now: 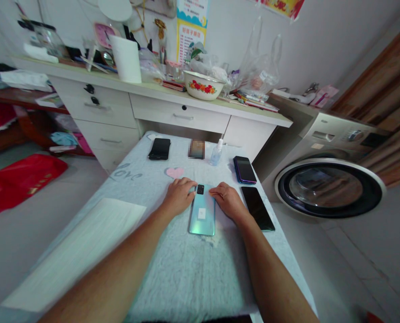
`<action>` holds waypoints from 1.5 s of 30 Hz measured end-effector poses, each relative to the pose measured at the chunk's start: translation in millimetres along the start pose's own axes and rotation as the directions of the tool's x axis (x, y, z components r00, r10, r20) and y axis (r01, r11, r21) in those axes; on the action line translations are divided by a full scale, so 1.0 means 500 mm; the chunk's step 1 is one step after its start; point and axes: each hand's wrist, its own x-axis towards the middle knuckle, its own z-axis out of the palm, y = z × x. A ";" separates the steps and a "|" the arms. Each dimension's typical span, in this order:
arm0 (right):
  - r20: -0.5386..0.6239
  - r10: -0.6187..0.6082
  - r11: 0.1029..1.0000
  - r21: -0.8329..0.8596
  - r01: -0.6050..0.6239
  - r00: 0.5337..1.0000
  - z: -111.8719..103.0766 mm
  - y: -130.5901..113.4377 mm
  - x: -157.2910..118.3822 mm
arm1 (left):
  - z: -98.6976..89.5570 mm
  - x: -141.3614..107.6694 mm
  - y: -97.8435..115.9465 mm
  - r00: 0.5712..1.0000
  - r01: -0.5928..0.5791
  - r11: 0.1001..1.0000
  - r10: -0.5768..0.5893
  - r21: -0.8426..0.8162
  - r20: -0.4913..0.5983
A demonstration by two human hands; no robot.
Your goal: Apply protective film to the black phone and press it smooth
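A light teal smartphone (203, 222) lies back up on the cloth-covered table, its black camera block at the far end and a small white sticker on its back. My left hand (179, 196) is closed at its upper left edge, thumb and fingertips against the side. On the opposite edge, the bent fingers of my right hand (229, 200) are pressed together at the phone's upper right side. To the right of my right hand lies a black tablet-like phone (257, 208). Beyond it is a dark phone with a purple-blue edge (244, 170).
A black phone or wallet (160, 149), a blurred-out small item (196, 149) and a clear spray bottle (216, 153) stand toward the table's far end. White paper or cloth (81, 251) lies at left. Behind are a white desk (182, 112) and a washing machine (327, 179).
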 end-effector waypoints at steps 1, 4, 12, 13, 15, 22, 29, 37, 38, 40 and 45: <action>0.018 -0.019 0.999 0.028 0.019 1.000 -0.005 -0.001 -0.001 | -0.001 0.000 0.000 1.000 -0.001 1.000 0.001 -0.001 0.003; 0.103 -0.057 0.984 0.171 0.039 0.993 -0.018 -0.001 -0.005 | -0.001 0.000 0.001 1.000 -0.002 1.000 0.002 -0.001 0.004; 0.285 0.049 0.905 0.392 -0.163 0.957 -0.021 0.007 -0.010 | 0.005 0.001 -0.005 0.999 -0.025 1.000 0.025 0.015 -0.024; 0.250 0.055 0.915 0.374 -0.149 0.967 -0.018 0.008 -0.008 | 0.006 0.001 -0.005 0.999 -0.023 1.000 0.023 0.015 -0.024; 0.160 0.045 0.948 0.306 -0.093 0.986 -0.012 0.009 -0.004 | 0.006 0.001 -0.005 1.000 -0.019 1.000 0.019 0.011 -0.022; -0.040 0.060 0.998 0.005 -0.060 0.997 0.015 0.011 0.015 | 0.009 0.002 -0.008 0.999 -0.022 1.000 0.022 0.007 -0.029; -0.110 0.162 0.974 -0.145 -0.177 0.981 0.020 0.009 0.025 | 0.006 0.000 -0.004 1.000 -0.011 1.000 0.011 0.020 -0.015; -0.098 0.157 0.984 -0.064 -0.164 0.983 0.013 0.010 0.012 | 0.000 0.001 0.001 1.000 0.010 1.000 -0.010 0.029 0.001; -0.091 0.152 0.986 -0.056 -0.157 0.984 0.011 0.008 0.009 | -0.001 0.001 0.002 1.000 0.014 0.999 -0.014 0.029 0.003; -0.071 0.142 0.988 -0.051 -0.146 0.987 0.006 0.003 0.003 | -0.002 0.001 0.003 1.000 0.018 1.000 -0.018 0.024 0.007; 0.002 0.126 0.990 -0.061 -0.126 0.992 -0.007 -0.010 -0.004 | 0.000 0.000 0.003 1.000 0.006 1.000 -0.006 0.029 -0.001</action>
